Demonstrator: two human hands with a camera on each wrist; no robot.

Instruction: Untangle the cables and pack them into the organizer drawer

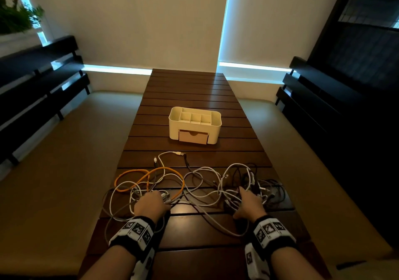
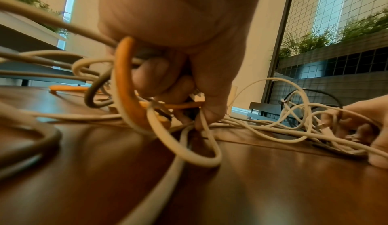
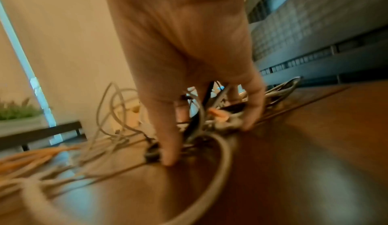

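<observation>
A tangle of white, grey, black and orange cables (image 1: 194,182) sprawls over the near half of the wooden table (image 1: 194,89). My left hand (image 1: 151,203) grips a bunch of them, its fingers (image 2: 168,79) curled round an orange cable (image 2: 126,82) and white ones. My right hand (image 1: 251,202) reaches into the dark right clump, fingers (image 3: 168,129) spread downward among the black and white cables (image 3: 199,120); that view is blurred. The cream organizer (image 1: 195,125) stands mid-table, its small front drawer (image 1: 193,136) shut.
Benches with dark slatted backs (image 1: 38,89) flank the table on both sides. A loose white USB cable end (image 1: 179,154) lies between the tangle and the organizer. Bare slats stretch behind the organizer to the far edge.
</observation>
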